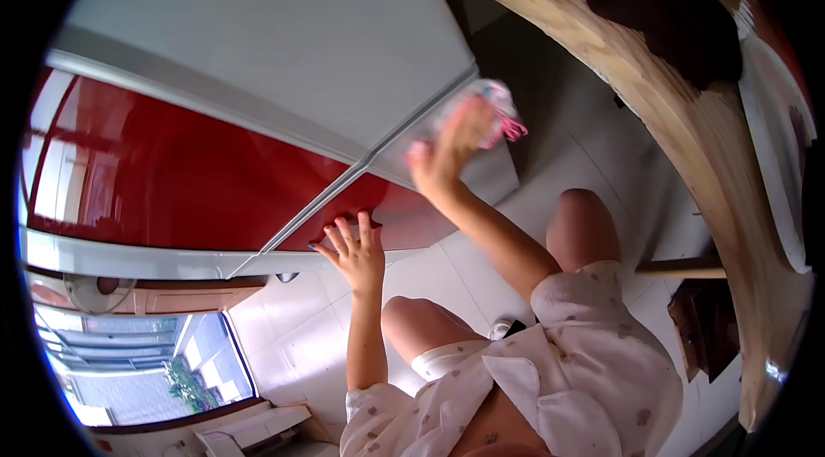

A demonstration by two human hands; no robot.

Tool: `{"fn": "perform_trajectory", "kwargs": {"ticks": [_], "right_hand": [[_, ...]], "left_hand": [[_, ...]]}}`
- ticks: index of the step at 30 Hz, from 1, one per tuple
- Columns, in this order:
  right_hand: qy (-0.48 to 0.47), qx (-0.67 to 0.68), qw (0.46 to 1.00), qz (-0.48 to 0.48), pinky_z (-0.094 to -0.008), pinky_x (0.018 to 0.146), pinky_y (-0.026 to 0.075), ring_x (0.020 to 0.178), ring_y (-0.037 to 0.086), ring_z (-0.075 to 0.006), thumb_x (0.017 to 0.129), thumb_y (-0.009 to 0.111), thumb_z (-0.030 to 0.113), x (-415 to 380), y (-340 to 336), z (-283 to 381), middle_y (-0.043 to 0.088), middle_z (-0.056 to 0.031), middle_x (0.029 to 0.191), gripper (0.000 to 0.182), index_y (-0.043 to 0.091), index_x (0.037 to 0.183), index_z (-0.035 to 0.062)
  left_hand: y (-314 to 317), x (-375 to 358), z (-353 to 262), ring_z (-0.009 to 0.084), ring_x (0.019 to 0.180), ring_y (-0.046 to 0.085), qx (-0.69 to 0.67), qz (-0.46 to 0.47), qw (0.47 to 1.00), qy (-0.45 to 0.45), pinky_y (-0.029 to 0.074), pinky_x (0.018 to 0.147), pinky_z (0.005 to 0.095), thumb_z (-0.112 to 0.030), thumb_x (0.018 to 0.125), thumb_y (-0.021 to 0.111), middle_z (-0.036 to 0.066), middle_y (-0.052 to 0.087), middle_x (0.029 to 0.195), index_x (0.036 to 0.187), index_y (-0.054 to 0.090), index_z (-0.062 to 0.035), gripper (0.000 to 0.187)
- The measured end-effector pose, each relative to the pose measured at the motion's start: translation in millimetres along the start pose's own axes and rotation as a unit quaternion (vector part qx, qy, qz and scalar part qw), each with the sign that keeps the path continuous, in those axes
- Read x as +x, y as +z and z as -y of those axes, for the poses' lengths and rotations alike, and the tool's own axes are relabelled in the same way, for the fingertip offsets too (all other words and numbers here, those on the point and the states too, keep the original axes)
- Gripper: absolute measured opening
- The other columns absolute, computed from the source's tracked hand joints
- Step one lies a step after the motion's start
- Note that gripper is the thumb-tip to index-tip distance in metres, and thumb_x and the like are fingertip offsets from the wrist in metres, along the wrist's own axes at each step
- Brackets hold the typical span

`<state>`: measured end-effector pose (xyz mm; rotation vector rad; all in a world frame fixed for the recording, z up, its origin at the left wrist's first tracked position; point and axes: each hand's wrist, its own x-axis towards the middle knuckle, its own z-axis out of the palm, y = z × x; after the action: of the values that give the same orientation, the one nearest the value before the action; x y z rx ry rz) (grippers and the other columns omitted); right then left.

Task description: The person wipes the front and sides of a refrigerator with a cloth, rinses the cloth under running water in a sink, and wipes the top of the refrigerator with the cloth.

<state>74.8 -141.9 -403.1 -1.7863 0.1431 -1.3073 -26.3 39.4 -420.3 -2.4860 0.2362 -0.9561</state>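
Picture is tilted hard, so bear with me. Far left there's a big window (pixel 137 362) with daylight and some greenery outside, and a white radiator-looking unit (pixel 249 429) under it. Above that runs a wooden cabinet front (pixel 172 295), then the main thing: a glossy red and white refrigerator (pixel 215 156) with grey trim strips where the panels meet.

The left hand (pixel 354 252) is spread wide open, fingers fanned out, palm flat on the red lower panel close to its edge. Nothing in it, it's just pressed against the door.

Next over, the right hand (pixel 447 152) is up on the grey-white side panel by the corner seam, closed around a crumpled white cloth with pink trim (pixel 497 109) and pressing it to the surface. It's motion-blurred, so I can't make out the finger positions well. The cloth sits right at the fridge corner, touching the panel.

Below is the person's light spotted shirt (pixel 567 371) and bare knees over a pale tiled floor (pixel 301 337).

On the right, a light wooden table edge (pixel 687 131) curves through the frame with a dark brown patch (pixel 670 23) on it, close beside the right arm.

No readable writing or brand anywhere.
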Motion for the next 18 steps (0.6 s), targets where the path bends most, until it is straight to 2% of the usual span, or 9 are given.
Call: {"fn": "perform_trajectory", "kwargs": {"ticks": [5,6,8,10,12,14,15,16,18], "right_hand": [[-0.021,0.028,0.999,0.016,-0.0565,0.097,0.001,0.125,0.006,-0.0464,0.081,0.033,0.052,33,-8,13,0.014,-0.0268,0.135,0.079,0.013,0.131,-0.0066],[-0.042,0.001,0.999,-0.029,-0.0543,0.096,0.009,0.121,0.019,-0.0462,0.082,0.032,0.052,27,-6,-3,0.024,-0.0258,0.131,0.077,0.019,0.13,-0.0063],[0.109,0.095,0.988,-0.057,-0.0481,0.096,0.016,0.116,0.028,-0.0396,0.084,0.03,0.048,13,-9,-28,0.033,-0.0245,0.125,0.071,0.022,0.129,-0.0058],[0.161,0.019,0.984,-0.08,-0.039,0.088,0.028,0.1,0.042,-0.0301,0.086,0.029,0.046,-26,-8,-77,0.046,-0.0181,0.11,0.059,0.04,0.118,-0.0029],[0.28,0.204,0.926,-0.153,-0.0363,0.078,0.038,0.086,0.051,-0.0258,0.087,0.032,0.036,-64,1,-130,0.054,-0.0147,0.088,0.043,0.052,0.094,-0.0006],[0.362,0.301,0.859,-0.203,-0.0315,0.071,0.041,0.075,0.052,-0.0203,0.088,0.033,0.03,-106,12,-185,0.054,-0.0115,0.078,0.037,0.052,0.08,-0.0012],[0.362,0.301,0.859,-0.203,-0.0315,0.071,0.041,0.075,0.052,-0.0203,0.088,0.033,0.03,-118,16,-203,0.054,-0.0115,0.078,0.037,0.052,0.08,-0.0012],[0.433,0.342,0.797,-0.247,-0.0315,0.072,0.041,0.075,0.051,-0.0192,0.087,0.033,0.027,-118,15,-207,0.054,-0.0109,0.079,0.036,0.053,0.081,-0.0022],[0.487,0.302,0.777,-0.26,-0.0312,0.074,0.041,0.077,0.051,-0.0181,0.087,0.033,0.025,-116,13,-198,0.055,-0.0108,0.08,0.035,0.054,0.085,-0.0035]], "left_hand": [[0,0,2,0.0431,0.116,0.03,0.029,-0.012,0.999,0.024,0.022,0.091,0.0612,-0.042,0.073,0.059,0.024,0.03,0.127,0.125,0.038,-0.0137,0.062],[4,-2,2,0.0431,0.116,0.029,0.029,-0.023,0.999,0.026,0.023,0.091,0.0611,-0.042,0.073,0.059,0.024,0.029,0.128,0.125,0.037,-0.0137,0.063],[9,-1,4,0.0439,0.116,0.029,0.038,-0.026,0.998,0.038,0.025,0.09,0.061,-0.043,0.074,0.059,0.024,0.029,0.128,0.126,0.036,-0.0133,0.064],[13,-4,6,0.0449,0.115,0.03,0.065,-0.05,0.996,0.047,0.027,0.089,0.0609,-0.045,0.074,0.058,0.025,0.028,0.128,0.126,0.035,-0.0125,0.065],[12,-3,5,0.046,0.114,0.031,0.066,-0.048,0.995,0.05,0.028,0.088,0.061,-0.045,0.074,0.057,0.026,0.029,0.127,0.125,0.036,-0.0112,0.065],[11,-3,5,0.0464,0.113,0.032,0.072,-0.043,0.995,0.049,0.028,0.088,0.0614,-0.045,0.075,0.057,0.027,0.03,0.126,0.123,0.037,-0.0099,0.063],[9,-1,5,0.0469,0.112,0.033,0.075,-0.037,0.995,0.05,0.028,0.088,0.0615,-0.045,0.075,0.057,0.027,0.031,0.125,0.122,0.038,-0.0091,0.062],[7,-2,5,0.0469,0.112,0.033,0.075,-0.037,0.995,0.05,0.028,0.088,0.0615,-0.045,0.075,0.057,0.027,0.031,0.125,0.122,0.038,-0.0091,0.062],[5,-1,3,0.047,0.112,0.033,0.083,-0.02,0.995,0.05,0.028,0.088,0.0617,-0.045,0.075,0.057,0.028,0.031,0.124,0.123,0.037,-0.0088,0.063]]}}
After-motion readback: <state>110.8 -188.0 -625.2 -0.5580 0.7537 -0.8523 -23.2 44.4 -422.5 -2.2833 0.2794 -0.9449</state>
